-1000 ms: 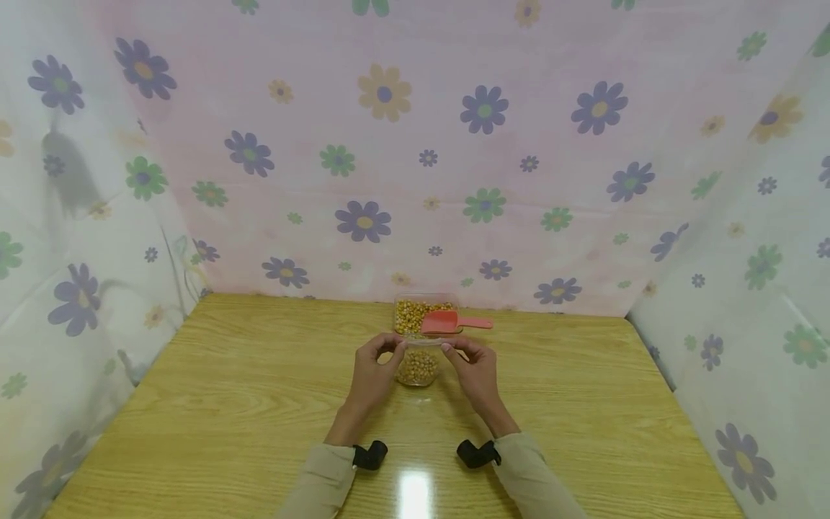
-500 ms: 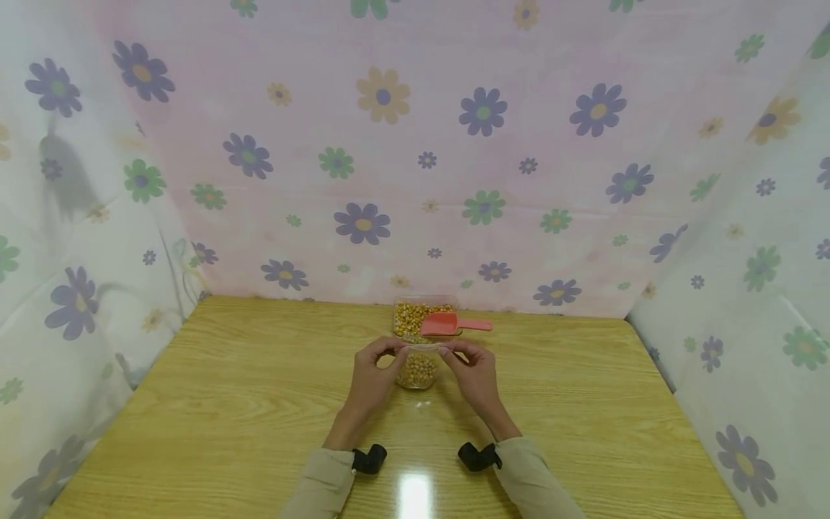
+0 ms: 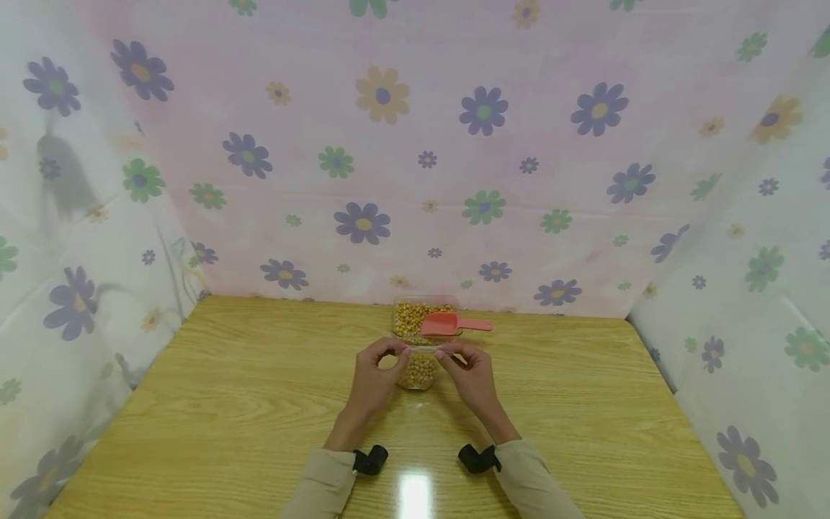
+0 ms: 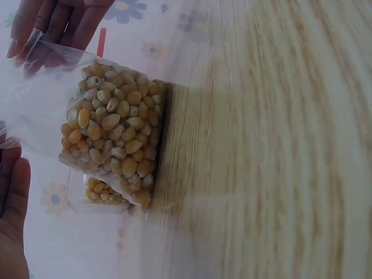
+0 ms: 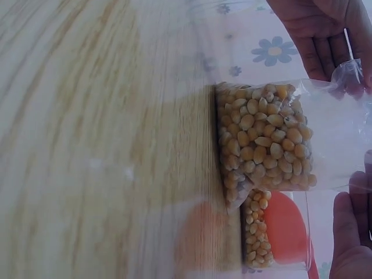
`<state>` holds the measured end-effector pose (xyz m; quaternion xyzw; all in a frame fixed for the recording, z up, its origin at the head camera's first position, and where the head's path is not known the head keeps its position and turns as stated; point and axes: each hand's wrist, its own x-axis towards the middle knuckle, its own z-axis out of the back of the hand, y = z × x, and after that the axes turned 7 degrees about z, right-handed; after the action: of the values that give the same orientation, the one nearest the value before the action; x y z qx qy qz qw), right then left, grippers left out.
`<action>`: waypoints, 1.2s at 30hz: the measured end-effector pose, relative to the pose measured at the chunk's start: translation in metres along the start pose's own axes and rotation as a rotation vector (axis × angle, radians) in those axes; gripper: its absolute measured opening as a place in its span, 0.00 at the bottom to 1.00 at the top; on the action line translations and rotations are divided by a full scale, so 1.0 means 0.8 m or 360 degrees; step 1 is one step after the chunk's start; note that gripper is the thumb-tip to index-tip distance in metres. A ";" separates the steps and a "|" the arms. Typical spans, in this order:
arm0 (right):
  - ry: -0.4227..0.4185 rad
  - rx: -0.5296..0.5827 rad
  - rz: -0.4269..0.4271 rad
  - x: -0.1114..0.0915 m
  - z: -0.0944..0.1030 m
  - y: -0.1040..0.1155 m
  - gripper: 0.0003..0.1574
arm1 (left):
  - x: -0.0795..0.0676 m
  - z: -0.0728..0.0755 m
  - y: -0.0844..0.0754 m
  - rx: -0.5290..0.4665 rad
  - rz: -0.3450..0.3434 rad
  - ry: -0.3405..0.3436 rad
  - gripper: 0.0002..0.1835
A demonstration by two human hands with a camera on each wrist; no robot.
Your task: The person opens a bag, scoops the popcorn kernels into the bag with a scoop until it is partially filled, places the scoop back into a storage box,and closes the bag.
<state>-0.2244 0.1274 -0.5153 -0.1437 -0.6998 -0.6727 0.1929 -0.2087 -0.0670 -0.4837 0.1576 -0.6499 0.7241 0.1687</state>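
A clear plastic bag (image 3: 417, 371) of dried corn kernels (image 4: 113, 125) stands upright on the table. Its upper part rises above the kernels and is drawn into a narrow strip at the mouth. My left hand (image 3: 374, 376) pinches the left end of that mouth between thumb and fingers. At the other end, my right hand (image 3: 475, 376) pinches the plastic in the same way. Both wrist views show the kernels packed in the bag's lower part, with thin film stretching up to the fingers.
Behind the bag, a clear rectangular container (image 3: 397, 317) holds more corn kernels. A red scoop (image 3: 441, 324) lies in it, its handle sticking out to the right. The wood-grain table (image 3: 259, 389) is bounded by flower-patterned cloth (image 3: 402, 166) at the back and sides.
My two hands have drawn slightly closer together along the bag's mouth, and the strip between them is shorter. The bag, container and scoop stay in place.
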 end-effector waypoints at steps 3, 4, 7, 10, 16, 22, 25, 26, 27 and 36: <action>0.0000 -0.0010 0.0020 0.000 0.000 0.000 0.12 | 0.000 0.000 0.001 -0.0033 0.0001 0.0037 0.02; -0.0004 -0.0021 0.0021 0.000 -0.001 0.000 0.12 | 0.000 0.000 0.001 -0.0038 0.0003 0.0045 0.03; -0.0015 -0.0040 0.0012 0.000 -0.002 0.002 0.13 | 0.000 -0.001 0.000 -0.0043 0.0012 0.0057 0.02; -0.0025 -0.0046 -0.0014 0.000 -0.003 0.004 0.12 | 0.001 -0.001 -0.001 -0.0034 0.0013 0.0058 0.02; -0.0022 -0.0028 -0.0025 -0.002 -0.004 0.006 0.11 | 0.001 -0.003 -0.006 -0.0013 0.0003 0.0070 0.02; -0.0011 -0.0006 -0.0019 -0.003 -0.003 0.005 0.10 | 0.000 -0.001 -0.008 0.0003 -0.0034 0.0087 0.05; -0.0005 -0.0009 -0.0011 -0.003 -0.004 0.004 0.09 | 0.000 -0.001 -0.008 0.0005 -0.0071 0.0097 0.05; -0.0001 -0.0013 -0.0003 -0.003 -0.004 0.004 0.09 | 0.000 -0.002 -0.008 0.0011 -0.0084 0.0102 0.04; -0.0004 -0.0017 0.0002 -0.003 -0.005 0.004 0.09 | 0.000 -0.002 -0.008 0.0014 -0.0086 0.0109 0.04; 0.0018 -0.0028 0.0029 -0.002 -0.007 0.006 0.09 | 0.001 -0.006 -0.005 0.0037 -0.0071 0.0127 0.04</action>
<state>-0.2205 0.1224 -0.5118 -0.1479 -0.6914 -0.6777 0.2018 -0.2077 -0.0618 -0.4800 0.1448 -0.6306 0.7334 0.2088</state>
